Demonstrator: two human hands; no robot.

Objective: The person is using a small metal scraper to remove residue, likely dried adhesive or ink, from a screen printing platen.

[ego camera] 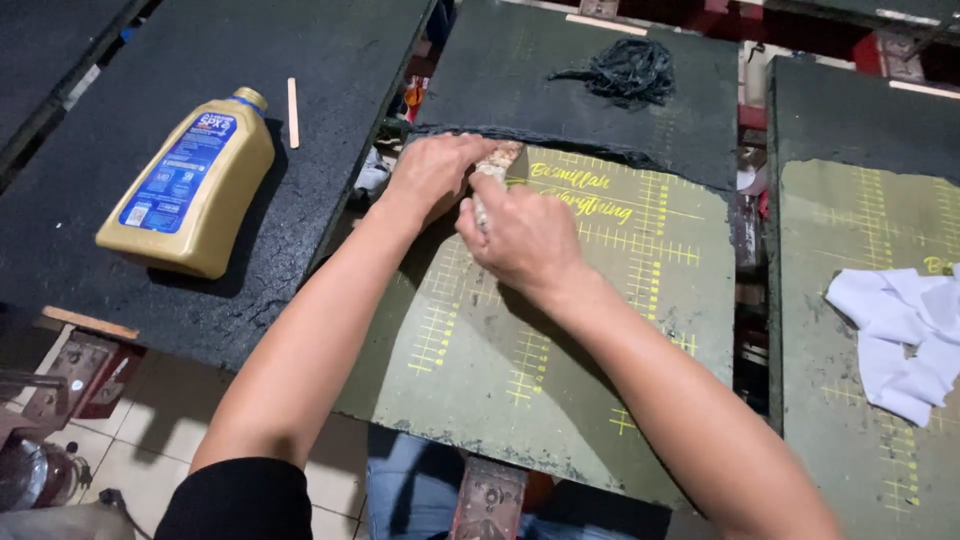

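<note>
Hands point(480, 200) hide most of a scraper point(497, 162).

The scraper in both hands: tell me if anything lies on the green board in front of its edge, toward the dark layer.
Nothing visible does. The scraper, gripped by the left hand and right hand, already sits against the ragged edge of the dark layer. The black tangle lies farther back on that layer.

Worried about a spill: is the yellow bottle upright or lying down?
Lying down: the yellow bottle rests flat on its side on the dark board.
</note>
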